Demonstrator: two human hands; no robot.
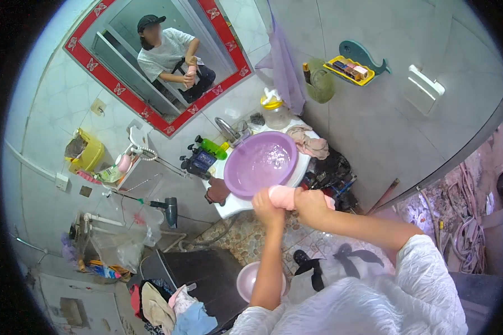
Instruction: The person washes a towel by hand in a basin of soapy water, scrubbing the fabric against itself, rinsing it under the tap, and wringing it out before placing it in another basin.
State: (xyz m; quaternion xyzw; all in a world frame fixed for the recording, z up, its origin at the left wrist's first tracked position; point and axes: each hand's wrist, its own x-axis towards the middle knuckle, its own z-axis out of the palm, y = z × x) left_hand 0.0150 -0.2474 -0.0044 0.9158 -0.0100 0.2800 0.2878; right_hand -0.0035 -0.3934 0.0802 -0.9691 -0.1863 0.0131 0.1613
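Between my two hands stretches a rolled or twisted pink cloth [282, 197], just past the near rim of a purple basin [231, 181]. My left hand [267, 209] grips its left end and my right hand [312, 207] is wrapped round the other side, with a bit of pink showing beyond the fist. Water fills the basin, which stands on a white washbasin counter [229, 209] under a metal tap [227, 129]. A crumpled beige cloth [310, 143] lies at the basin's right, and a brown cloth [217, 191] at its left.
Left of the basin stand a green bottle [211, 147] and dark pump bottles [197, 162]. A yellow-lidded jar [275, 114] is behind it. A red-framed mirror [119, 88] hangs above. Below are a pink bowl [248, 282] and clothes [157, 304] on a dark surface. A hair dryer [171, 212] hangs left.
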